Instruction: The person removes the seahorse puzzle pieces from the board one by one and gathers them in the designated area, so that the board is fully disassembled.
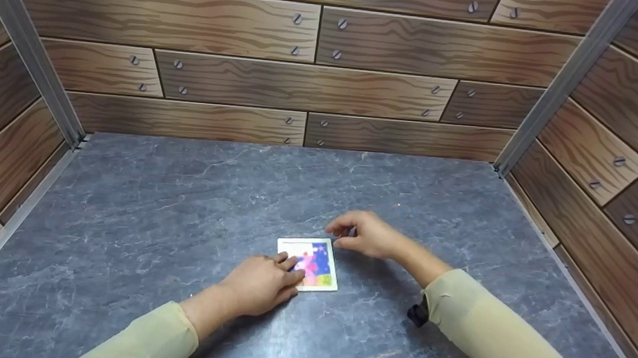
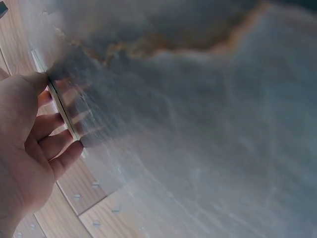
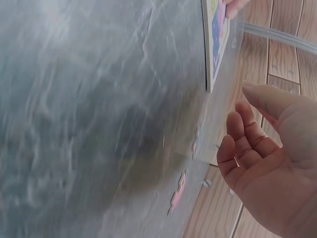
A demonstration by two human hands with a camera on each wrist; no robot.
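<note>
A flat, square picture board [image 1: 318, 264] with a white border lies on the grey marbled table; its picture shows blue, pink and yellow areas. My left hand [image 1: 263, 284] rests on its left part, with spread fingers covering some of the picture. In the left wrist view, the fingertips [image 2: 74, 148] meet the thin board [image 2: 62, 106] along its surface. My right hand [image 1: 368, 236] hovers just beyond the board's far right corner, fingers loosely bent and nothing between them. The right wrist view shows this hand [image 3: 270, 158] apart from the board [image 3: 216, 47].
In the right wrist view, a small pink flat piece [image 3: 178, 192] and a paler one [image 3: 195, 141] lie on the table. Wood-patterned walls [image 1: 236, 83] enclose the table [image 1: 183, 192] at the back and sides, with metal posts [image 1: 562, 78] at the corners.
</note>
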